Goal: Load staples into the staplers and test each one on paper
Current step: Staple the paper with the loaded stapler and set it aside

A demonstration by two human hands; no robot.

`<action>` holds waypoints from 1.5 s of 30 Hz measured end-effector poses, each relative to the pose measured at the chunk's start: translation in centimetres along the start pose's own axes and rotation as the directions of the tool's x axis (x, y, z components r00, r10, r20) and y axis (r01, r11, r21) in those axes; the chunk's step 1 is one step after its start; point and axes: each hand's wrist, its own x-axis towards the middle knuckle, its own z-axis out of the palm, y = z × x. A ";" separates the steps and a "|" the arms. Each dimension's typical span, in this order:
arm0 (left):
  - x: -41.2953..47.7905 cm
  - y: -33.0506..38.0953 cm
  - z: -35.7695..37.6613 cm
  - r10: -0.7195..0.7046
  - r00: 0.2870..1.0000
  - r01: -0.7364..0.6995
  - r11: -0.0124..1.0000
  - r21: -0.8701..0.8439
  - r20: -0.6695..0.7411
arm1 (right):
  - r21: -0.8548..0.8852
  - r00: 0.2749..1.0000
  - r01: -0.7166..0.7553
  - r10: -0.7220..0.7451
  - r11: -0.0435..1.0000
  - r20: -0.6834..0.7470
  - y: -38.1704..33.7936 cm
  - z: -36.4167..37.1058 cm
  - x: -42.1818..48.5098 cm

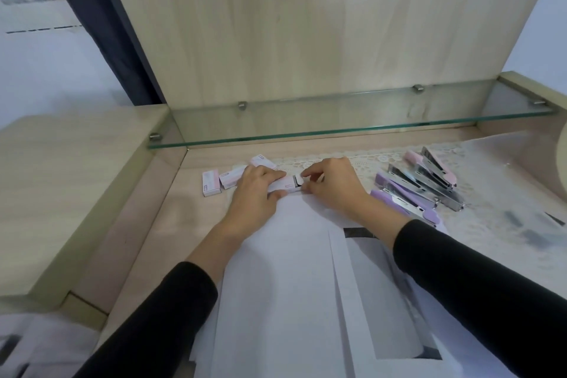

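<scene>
**Rightward out of the sleeve: a staple box held lengthwise between two hands**

Just past the far edge of the paper (291,255), the staple box (283,186) lies low over the desk with its long axis running left to right. The left hand (256,193) grips its left part, fingers curled over the top and thumb along the near side. The right hand (334,187) meets it from the other end, with its fingertips (306,175) pinching the right end, where a dark strip of the inner tray (297,182) shows.

The next move probably turns on that axis. The tray should slide out along the box's length, towards the right hand, while the left hand holds the sleeve in place. A pull off that line would likely jam the tray or spill the staples.

The staplers (420,187) lie hinged open in a fanned row, well to the right on the lace mat (497,193). That makes the right hand the nearer one to carry a strip across. More small boxes (211,182) lie just beyond the left hand, near the left wall. I judge the task to be early, because no staples are out of the box and no stapler is on the paper.
</scene>
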 end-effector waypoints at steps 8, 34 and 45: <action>-0.3 -0.2 0.1 0.009 0.991 -0.035 0.979 -0.200 -0.130 | 0.418 0.991 -0.128 0.127 0.900 0.030 -0.5 0.1 0.4; -0.6 0.2 -1.2 0.062 0.992 -0.090 0.960 -0.264 -0.113 | 0.730 0.935 -0.355 0.221 0.584 0.278 -1.7 -1.0 -0.5; -1.1 0.1 -1.5 0.057 0.992 -0.087 0.957 -0.277 -0.115 | 0.736 0.927 -0.373 0.265 0.565 0.267 -1.6 -1.3 -0.8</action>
